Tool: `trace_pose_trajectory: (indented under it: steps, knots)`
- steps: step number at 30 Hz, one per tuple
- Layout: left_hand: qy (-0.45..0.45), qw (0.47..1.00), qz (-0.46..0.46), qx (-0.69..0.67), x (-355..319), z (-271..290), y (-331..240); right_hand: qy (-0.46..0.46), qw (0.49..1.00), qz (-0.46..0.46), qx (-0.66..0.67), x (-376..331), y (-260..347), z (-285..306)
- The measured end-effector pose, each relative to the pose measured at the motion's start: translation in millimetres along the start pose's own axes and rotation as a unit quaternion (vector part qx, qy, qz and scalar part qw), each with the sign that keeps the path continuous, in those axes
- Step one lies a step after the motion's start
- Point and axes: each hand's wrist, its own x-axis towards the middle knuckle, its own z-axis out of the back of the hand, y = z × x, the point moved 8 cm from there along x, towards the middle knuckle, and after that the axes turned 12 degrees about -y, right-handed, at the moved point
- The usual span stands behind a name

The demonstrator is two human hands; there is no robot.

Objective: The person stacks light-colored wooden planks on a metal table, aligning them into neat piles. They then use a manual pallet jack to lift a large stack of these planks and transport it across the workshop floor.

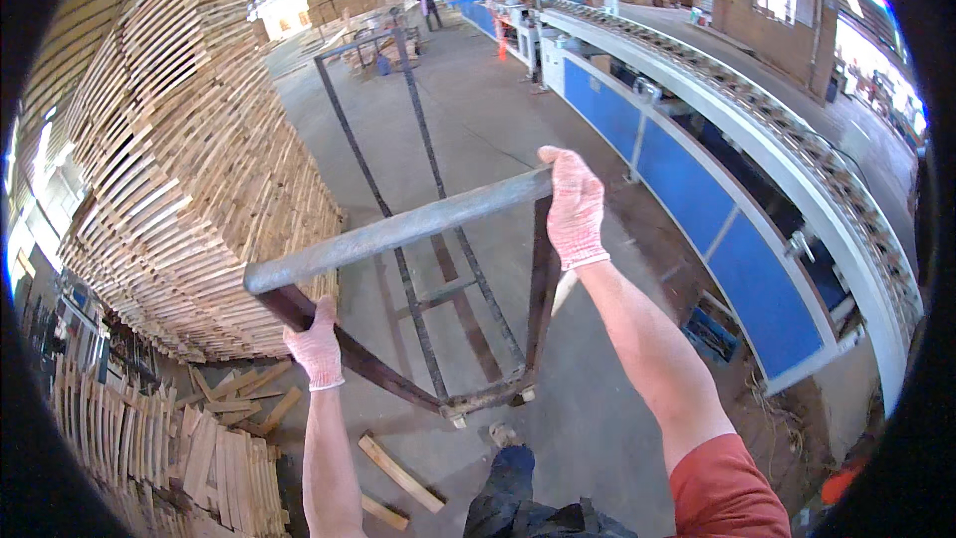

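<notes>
In front of me stands a metal trolley (398, 232) with a long, narrow open frame, a worn grey push bar and dark posts. My left hand (316, 347), in a pale pink knit glove, is closed around the left post below the bar. My right hand (576, 207), gloved the same way, is closed on the bar's right end, where it meets the right post. Two long rails run away from me to a dark upright end frame (349, 120). No load shows on the rails. The trolley's wheels are mostly hidden.
A tall stack of wooden slats (189, 149) rises close on the left, with shorter slat piles (110, 418) nearer. Loose boards (401, 473) lie by my feet. Along the right runs a blue-panelled conveyor machine (687, 179), a blue crate (710, 332) beside it. Far ahead stands a person (428, 5).
</notes>
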Motion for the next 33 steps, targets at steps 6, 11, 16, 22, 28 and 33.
trace_pose_trajectory:
  steps: [6, 11, 16, 22, 28, 33]
  knots:
    - [0.001, 0.994, 0.049, -0.100, 148.5, -196.7, 49.1, -0.005, 0.999, 0.040, -0.016, 127.3, -144.6, -165.1]
    - [-0.005, 0.996, 0.041, -0.084, 241.4, -349.4, 103.0, -0.009, 1.000, 0.007, -0.021, 221.0, -282.4, -276.8]
    - [-0.002, 0.997, 0.038, -0.067, 331.5, -487.1, 123.9, 0.003, 0.999, 0.033, -0.033, 330.6, -383.4, -395.2]
    - [-0.005, 0.997, 0.042, -0.066, 426.1, -685.2, 187.9, 0.012, 0.999, 0.015, -0.034, 467.5, -547.4, -524.0]
    - [-0.007, 0.996, 0.041, -0.081, 521.4, -885.9, 207.7, 0.018, 0.997, -0.076, 0.011, 604.1, -723.2, -661.0]
    - [0.077, 0.991, 0.019, -0.107, 610.7, -1046.8, 247.8, 0.037, 0.983, -0.166, 0.072, 703.7, -875.4, -783.8]
